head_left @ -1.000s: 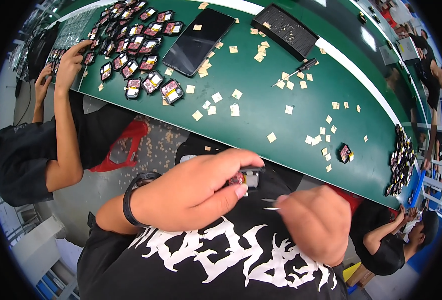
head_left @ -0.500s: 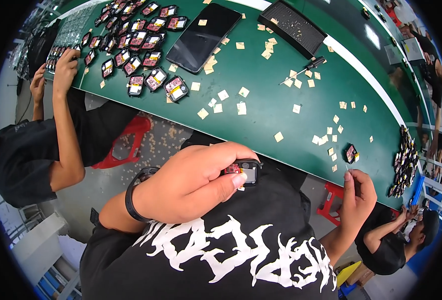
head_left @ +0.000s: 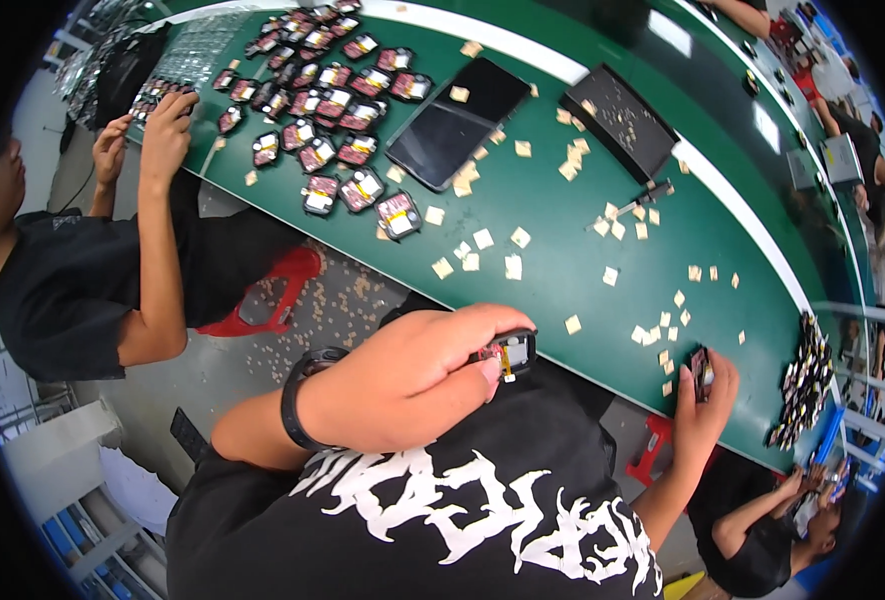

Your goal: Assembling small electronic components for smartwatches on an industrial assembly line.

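Note:
My left hand (head_left: 398, 385) holds a small black electronic housing (head_left: 519, 354) above my lap, thumb and fingers closed round it. A red circuit board, a yellow strip and a silvery part show in its open face. Near the right end of the green table, my right hand (head_left: 708, 408) has thumb and fingers on either side of a second such housing (head_left: 702, 372), partly hidden by them. Small cream paper squares (head_left: 666, 358) lie just beside that hand. Farther left, many like housings (head_left: 363, 188) are spread over the table.
A dark phone-like slab (head_left: 460, 125) and a black tray (head_left: 623, 120) stand along the far side. By the tray lies a screwdriver (head_left: 653, 192). A pile of dark parts (head_left: 803, 385) sits at the right end. A co-worker's hand (head_left: 168, 130) works at the left; another person sits right.
My right hand has moved onto the housing on the table, and the thin item that was at its fingertips no longer shows. My left hand still holds its housing. The view has shifted.

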`<state>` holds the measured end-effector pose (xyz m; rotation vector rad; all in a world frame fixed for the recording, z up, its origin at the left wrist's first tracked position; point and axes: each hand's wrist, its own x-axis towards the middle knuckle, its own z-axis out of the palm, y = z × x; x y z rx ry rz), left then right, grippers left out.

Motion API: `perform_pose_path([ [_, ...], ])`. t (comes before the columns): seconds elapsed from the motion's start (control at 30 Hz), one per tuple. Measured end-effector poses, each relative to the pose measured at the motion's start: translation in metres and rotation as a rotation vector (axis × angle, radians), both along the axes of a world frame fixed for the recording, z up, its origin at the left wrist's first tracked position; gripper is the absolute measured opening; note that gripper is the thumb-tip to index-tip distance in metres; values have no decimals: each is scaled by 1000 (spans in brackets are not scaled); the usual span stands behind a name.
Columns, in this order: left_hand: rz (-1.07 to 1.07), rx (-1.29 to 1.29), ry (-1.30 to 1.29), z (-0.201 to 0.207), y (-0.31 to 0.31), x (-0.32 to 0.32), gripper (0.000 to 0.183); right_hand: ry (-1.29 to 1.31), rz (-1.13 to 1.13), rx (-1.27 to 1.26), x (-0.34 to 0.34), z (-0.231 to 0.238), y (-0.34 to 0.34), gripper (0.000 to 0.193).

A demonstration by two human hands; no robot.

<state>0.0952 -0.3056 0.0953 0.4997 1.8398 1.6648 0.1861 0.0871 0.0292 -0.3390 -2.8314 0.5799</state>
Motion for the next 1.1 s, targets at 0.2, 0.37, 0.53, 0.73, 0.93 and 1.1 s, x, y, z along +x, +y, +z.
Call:
perform_pose_path([
  [0.2, 347, -278, 229, -1, -18, -25, 18, 49, 28, -42, 4, -1, 13, 43],
  [0.37, 801, -559, 679, -22, -65, -71, 15, 93, 18, -136, 4, -8, 19, 46],
  [0.53, 972, -625, 840, -44, -103, -124, 17, 71, 11, -210, 1, -4, 17, 44],
  [0.73, 1030, -754, 647, -74, -138, -193, 23, 101, -10, -210, 7, -3, 13, 44],
  [0.93, 906, -985, 843, -65, -129, -205, 26, 65, -51, -247, -1, 19, -8, 45],
  [1.1, 657, -194, 542, -29, 2, -114, 26, 235, 220, -309, -22, 40, -41, 47],
])
